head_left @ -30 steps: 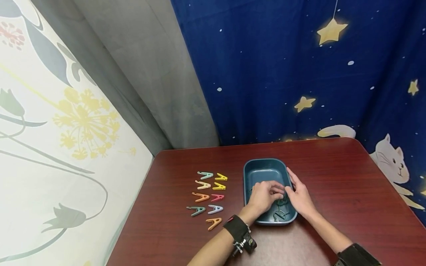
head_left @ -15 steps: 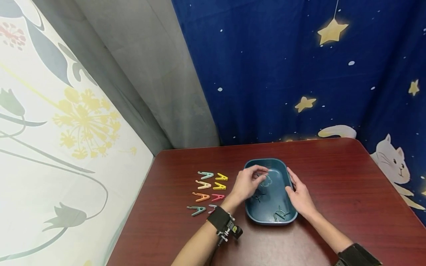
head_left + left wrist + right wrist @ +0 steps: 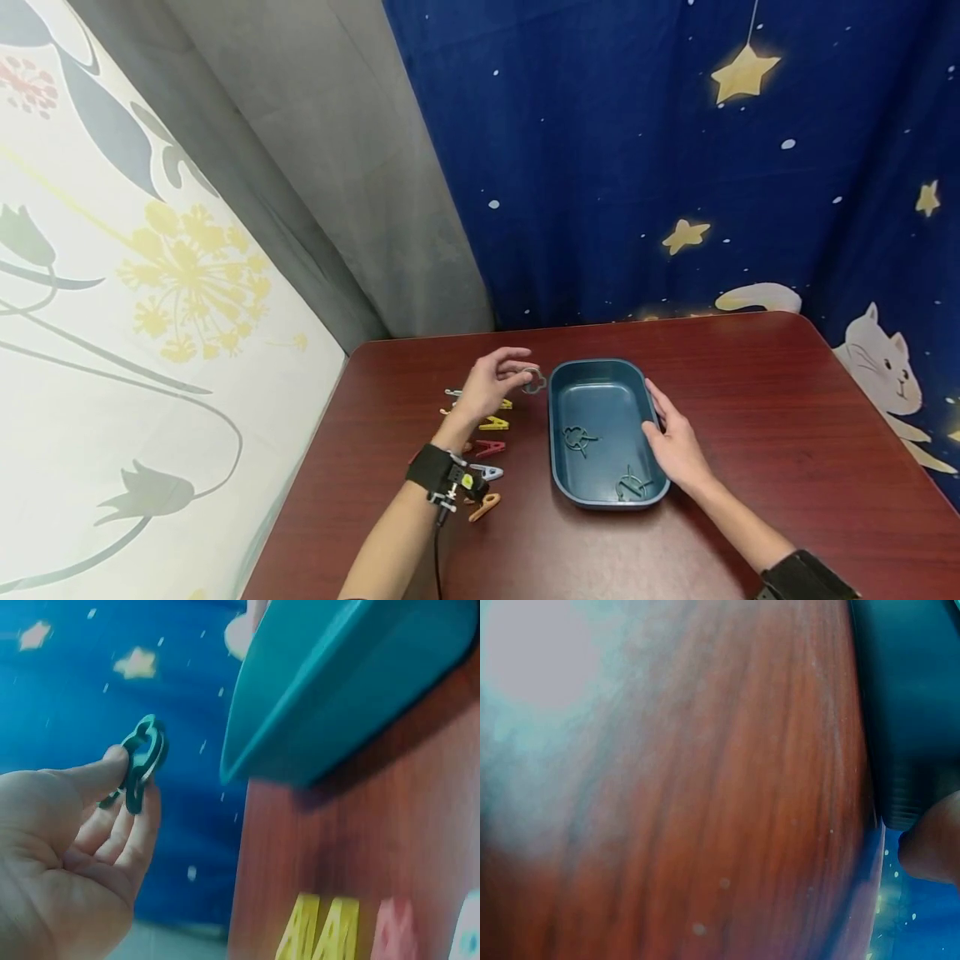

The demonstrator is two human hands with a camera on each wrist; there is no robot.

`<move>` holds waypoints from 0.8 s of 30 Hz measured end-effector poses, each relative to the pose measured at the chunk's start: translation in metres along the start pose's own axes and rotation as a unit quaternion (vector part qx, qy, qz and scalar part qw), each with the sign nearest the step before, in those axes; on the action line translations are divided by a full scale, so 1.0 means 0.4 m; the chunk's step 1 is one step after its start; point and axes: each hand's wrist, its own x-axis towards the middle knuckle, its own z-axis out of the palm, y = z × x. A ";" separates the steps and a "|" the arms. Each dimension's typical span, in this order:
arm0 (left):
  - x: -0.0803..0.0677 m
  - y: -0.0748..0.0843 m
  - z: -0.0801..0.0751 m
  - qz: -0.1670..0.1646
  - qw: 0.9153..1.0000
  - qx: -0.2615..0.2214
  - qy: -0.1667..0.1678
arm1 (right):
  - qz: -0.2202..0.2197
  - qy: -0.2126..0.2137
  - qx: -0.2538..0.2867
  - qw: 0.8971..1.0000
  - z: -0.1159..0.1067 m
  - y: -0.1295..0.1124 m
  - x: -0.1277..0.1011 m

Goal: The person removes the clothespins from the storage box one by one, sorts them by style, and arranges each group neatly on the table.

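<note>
My left hand (image 3: pixel 517 377) is raised just left of the dark teal tray (image 3: pixel 598 365) and pinches a small teal flower-shaped clip (image 3: pixel 534 381) between thumb and fingers. The left wrist view shows the same clip (image 3: pixel 142 761) at my fingertips (image 3: pixel 120 761), with the tray's outer wall (image 3: pixel 337 697) close by. My right hand (image 3: pixel 662 418) lies flat along the tray's right rim with its fingers straight. Two more teal clips (image 3: pixel 577 437) (image 3: pixel 632 483) lie inside the tray. In the right wrist view only a fingertip (image 3: pixel 934 847) shows beside the tray's edge (image 3: pixel 915 712).
Several coloured clothes pegs (image 3: pixel 491 423) lie in rows on the dark red table (image 3: pixel 750 392), left of the tray and partly under my left forearm. Curtains hang behind the table's far edge and along its left side.
My left hand has lifted the flower-shaped clip out of the tray and carried it left and up over the rim. The right hand has stayed on the tray's right side.
</note>
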 end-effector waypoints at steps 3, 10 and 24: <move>-0.003 -0.029 -0.058 -0.030 0.999 -0.006 0.019 | 0.000 0.000 0.001 1.000 0.000 -0.001 -0.001; -0.020 -0.094 -0.177 -0.087 0.994 -0.014 0.060 | -0.007 0.008 0.004 1.000 0.003 0.000 0.001; -0.078 -0.225 -0.314 -0.156 0.978 -0.014 0.139 | -0.022 0.016 0.009 1.000 0.006 0.004 0.001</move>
